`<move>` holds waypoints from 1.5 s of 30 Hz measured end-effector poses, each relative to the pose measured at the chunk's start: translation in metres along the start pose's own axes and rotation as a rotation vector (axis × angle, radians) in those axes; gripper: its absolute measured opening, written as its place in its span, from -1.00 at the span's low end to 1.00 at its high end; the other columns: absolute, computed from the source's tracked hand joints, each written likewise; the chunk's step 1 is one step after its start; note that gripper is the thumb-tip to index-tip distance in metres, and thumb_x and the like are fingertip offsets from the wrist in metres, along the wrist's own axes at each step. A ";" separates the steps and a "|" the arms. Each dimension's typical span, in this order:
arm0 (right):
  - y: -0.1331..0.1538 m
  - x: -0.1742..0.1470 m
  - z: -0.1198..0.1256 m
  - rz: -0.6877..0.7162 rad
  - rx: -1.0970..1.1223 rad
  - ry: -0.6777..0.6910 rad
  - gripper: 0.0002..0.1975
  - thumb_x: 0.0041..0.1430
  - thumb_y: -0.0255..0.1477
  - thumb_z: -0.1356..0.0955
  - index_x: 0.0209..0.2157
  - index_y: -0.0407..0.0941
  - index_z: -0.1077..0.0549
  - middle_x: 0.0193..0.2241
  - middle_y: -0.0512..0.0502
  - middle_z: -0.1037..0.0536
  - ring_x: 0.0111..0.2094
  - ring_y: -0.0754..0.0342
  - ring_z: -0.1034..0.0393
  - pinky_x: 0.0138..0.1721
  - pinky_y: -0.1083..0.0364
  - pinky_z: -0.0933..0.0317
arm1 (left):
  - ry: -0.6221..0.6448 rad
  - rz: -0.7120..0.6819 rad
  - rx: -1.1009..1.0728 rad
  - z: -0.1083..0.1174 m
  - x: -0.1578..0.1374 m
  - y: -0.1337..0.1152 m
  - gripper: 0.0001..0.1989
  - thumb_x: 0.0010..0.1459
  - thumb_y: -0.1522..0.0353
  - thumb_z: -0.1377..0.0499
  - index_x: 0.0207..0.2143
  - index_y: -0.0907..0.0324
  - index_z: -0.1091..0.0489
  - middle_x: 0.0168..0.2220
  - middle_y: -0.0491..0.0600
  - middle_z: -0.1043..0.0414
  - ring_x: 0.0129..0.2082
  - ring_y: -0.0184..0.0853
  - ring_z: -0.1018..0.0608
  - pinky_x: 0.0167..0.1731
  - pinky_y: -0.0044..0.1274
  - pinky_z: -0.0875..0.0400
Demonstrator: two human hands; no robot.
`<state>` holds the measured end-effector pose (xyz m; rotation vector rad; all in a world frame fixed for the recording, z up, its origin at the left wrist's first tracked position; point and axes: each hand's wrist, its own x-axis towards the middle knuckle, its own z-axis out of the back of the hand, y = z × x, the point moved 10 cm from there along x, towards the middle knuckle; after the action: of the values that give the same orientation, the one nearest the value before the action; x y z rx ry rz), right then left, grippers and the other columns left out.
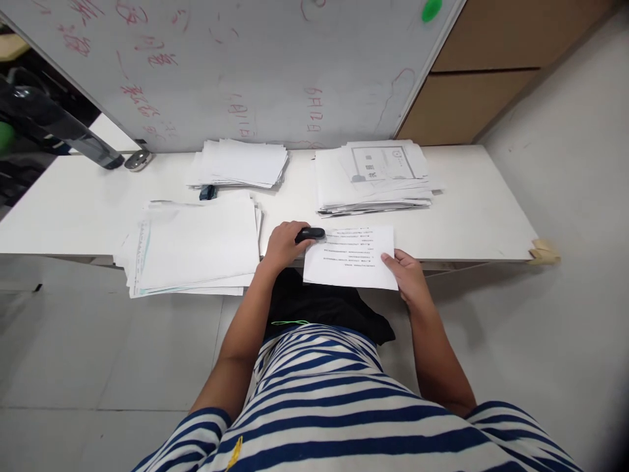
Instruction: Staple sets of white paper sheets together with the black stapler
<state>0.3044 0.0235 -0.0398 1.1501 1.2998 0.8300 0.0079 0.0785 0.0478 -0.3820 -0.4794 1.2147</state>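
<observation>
My left hand point(284, 248) is closed round a small black stapler point(311, 233), whose front end meets the upper left corner of a printed sheet of paper point(350, 257). On the sheet's right edge my right hand point(409, 275) pinches it, thumb on top and fingers underneath. The sheet lies partly over the table's front edge; whether it is one page or several cannot be made out. Left of my left hand lies a wide stack of paper point(201, 246), its front overhanging the edge. Behind the sheet sits another paper stack point(373, 190) with a framed certificate-like print on top.
A third paper stack point(240, 164) lies at the back of the white table point(472, 203), near a small dark box point(208, 192). Farther left are a computer mouse point(138, 160) and a dark bottle point(73, 124). A whiteboard point(275, 72) and cardboard boxes point(472, 98) stand behind.
</observation>
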 end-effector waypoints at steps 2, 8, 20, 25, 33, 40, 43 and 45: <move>0.004 0.003 -0.004 -0.005 -0.010 0.014 -0.57 -0.05 -0.17 -0.51 -0.17 -0.10 -0.57 -0.29 -0.08 -0.67 -0.35 0.02 -0.56 -0.25 0.04 -0.43 | 0.021 0.020 -0.037 0.008 0.001 -0.004 -0.53 0.15 0.11 -0.20 0.08 0.05 -0.33 0.04 0.03 -0.47 0.02 -0.17 -0.47 0.02 -0.33 -0.31; 0.010 0.011 -0.003 -0.038 -0.026 0.030 -0.56 -0.06 -0.15 -0.52 -0.18 -0.10 -0.55 -0.30 -0.07 -0.66 -0.33 0.05 -0.55 -0.28 0.10 -0.39 | -0.172 0.011 0.024 0.048 0.024 -0.031 -0.67 0.30 0.10 -0.01 -0.14 0.09 -0.41 -0.14 -0.02 -0.54 -0.11 -0.24 -0.52 0.06 -0.33 -0.24; -0.001 0.019 -0.002 -0.042 -0.003 0.055 -0.52 -0.10 -0.16 -0.53 -0.15 -0.11 -0.54 -0.36 -0.08 -0.66 -0.43 0.05 -0.53 -0.38 0.08 -0.40 | 0.027 0.252 0.052 -0.018 0.067 0.003 -0.46 0.26 0.03 0.06 -0.70 0.11 -0.10 -0.70 -0.03 -0.24 -0.64 -0.27 -0.36 -0.54 -0.43 -0.15; -0.006 0.023 0.004 -0.050 0.009 0.028 -0.57 -0.08 -0.20 -0.53 -0.18 -0.10 -0.55 -0.38 -0.05 -0.66 -0.46 0.07 -0.52 -0.40 0.09 -0.38 | 0.065 0.306 0.054 -0.021 0.067 0.008 -0.49 0.25 0.08 0.02 -0.69 0.12 -0.09 -0.68 -0.03 -0.26 -0.63 -0.27 -0.36 -0.53 -0.43 -0.15; -0.012 0.024 0.014 -0.078 -0.056 -0.009 -0.55 -0.08 -0.17 -0.53 -0.15 -0.08 -0.54 -0.41 -0.06 -0.66 -0.46 0.01 -0.53 -0.45 0.06 -0.38 | 0.111 0.358 0.044 -0.030 0.069 0.010 -0.54 0.24 0.12 -0.04 -0.66 0.13 -0.17 -0.64 0.00 -0.27 -0.50 -0.19 -0.43 -0.42 -0.39 -0.20; -0.013 0.022 0.016 -0.082 -0.064 -0.024 -0.55 -0.06 -0.18 -0.53 -0.12 -0.06 -0.54 -0.40 -0.05 -0.66 -0.45 0.01 -0.54 -0.46 0.07 -0.40 | 0.036 0.319 0.009 -0.029 0.069 0.007 -0.50 0.23 0.06 -0.06 -0.67 0.14 -0.15 -0.69 -0.03 -0.17 -0.52 -0.24 -0.37 -0.45 -0.44 -0.09; -0.010 0.022 0.011 -0.079 -0.062 0.006 -0.56 -0.05 -0.18 -0.52 -0.13 -0.06 -0.54 -0.37 -0.07 -0.66 -0.42 -0.01 -0.56 -0.43 0.05 -0.42 | 0.042 0.324 -0.013 -0.028 0.068 0.011 -0.49 0.25 0.08 -0.05 -0.67 0.14 -0.09 -0.71 -0.06 -0.14 -0.62 -0.32 -0.27 -0.50 -0.45 0.00; -0.009 0.022 0.009 -0.073 -0.059 0.018 -0.56 -0.05 -0.16 -0.52 -0.13 -0.06 -0.54 -0.36 -0.07 -0.66 -0.42 -0.02 -0.56 -0.41 0.02 -0.42 | 0.006 0.311 -0.049 -0.022 0.068 0.011 -0.49 0.27 0.10 -0.03 -0.67 0.14 -0.05 -0.72 -0.09 -0.11 -0.66 -0.37 -0.18 -0.52 -0.46 0.03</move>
<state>0.3150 0.0402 -0.0553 1.0451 1.3161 0.8207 0.0293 0.1461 0.0335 -0.5155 -0.4553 1.5040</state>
